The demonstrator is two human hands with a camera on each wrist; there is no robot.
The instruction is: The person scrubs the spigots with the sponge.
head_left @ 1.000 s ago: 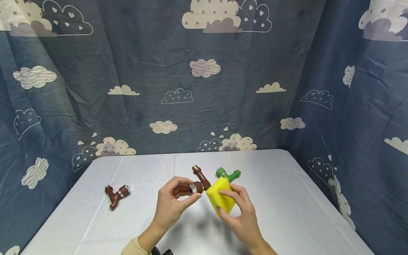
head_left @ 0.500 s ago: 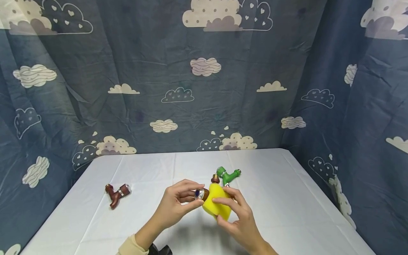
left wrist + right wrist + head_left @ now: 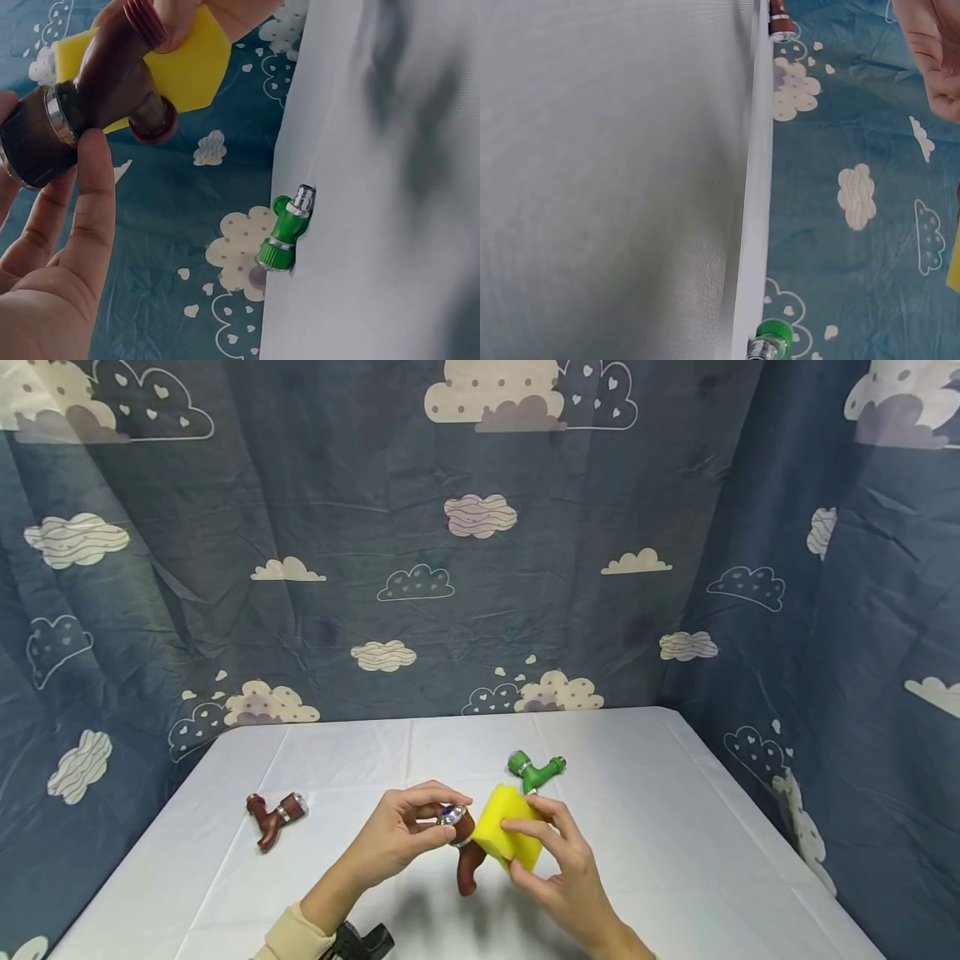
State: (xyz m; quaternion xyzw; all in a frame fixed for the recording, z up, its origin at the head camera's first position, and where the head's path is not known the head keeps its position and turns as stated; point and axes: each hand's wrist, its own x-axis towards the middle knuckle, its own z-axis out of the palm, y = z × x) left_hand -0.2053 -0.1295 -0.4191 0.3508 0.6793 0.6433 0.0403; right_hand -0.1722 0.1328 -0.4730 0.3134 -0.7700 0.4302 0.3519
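Above the table, my left hand (image 3: 397, 835) pinches the silver-topped knob end of a brown tap (image 3: 469, 867), whose curved spout points down. My right hand (image 3: 573, 868) holds a yellow sponge (image 3: 510, 827) between thumb and fingers, pressed to the side of that tap. In the left wrist view the tap (image 3: 112, 71) crosses in front of the sponge (image 3: 196, 67), and its threaded end shows. The left wrist view also has my left fingers (image 3: 94, 210) round the ribbed knob. Only the sponge's edge (image 3: 955, 262) appears in the right wrist view.
A green tap (image 3: 538, 774) lies on the white-covered table (image 3: 675, 843) just beyond the sponge. Another brown tap (image 3: 273, 820) lies at the left. Dark blue cloud-print cloth (image 3: 315, 618) hangs behind and at both sides. A black device (image 3: 363, 942) is at my left wrist.
My left hand has turned the brown tap, so its spout now points down and its threaded end no longer shows in the head view. The sponge stays against it, tilting slightly.
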